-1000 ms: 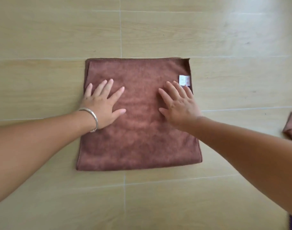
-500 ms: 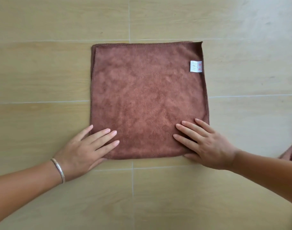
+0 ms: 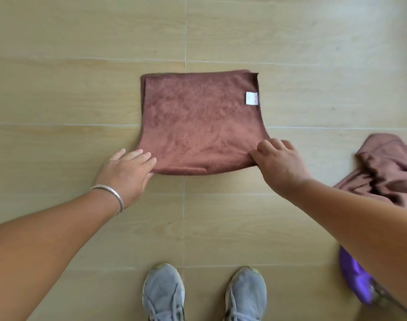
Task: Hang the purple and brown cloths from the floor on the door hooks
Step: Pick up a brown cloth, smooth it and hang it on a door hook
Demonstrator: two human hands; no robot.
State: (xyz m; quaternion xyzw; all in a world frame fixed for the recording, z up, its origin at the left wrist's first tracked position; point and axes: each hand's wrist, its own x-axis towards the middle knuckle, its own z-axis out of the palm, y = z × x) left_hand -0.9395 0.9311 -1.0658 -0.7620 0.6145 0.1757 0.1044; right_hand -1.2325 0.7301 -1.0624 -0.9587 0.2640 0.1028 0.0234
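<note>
Pale wood-look tile floor (image 3: 290,38) under soft, even light

Long beige planks with faint grain run left to right, parted by thin light grout lines (image 3: 185,31); a few small dark specks mark the far and right areas, and a gentle sheen brightens the far right.

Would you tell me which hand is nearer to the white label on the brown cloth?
Right. The right hand grips the brown cloth at its near right corner, on the white label side. The left hand grips the near left corner, diagonally opposite.
</note>
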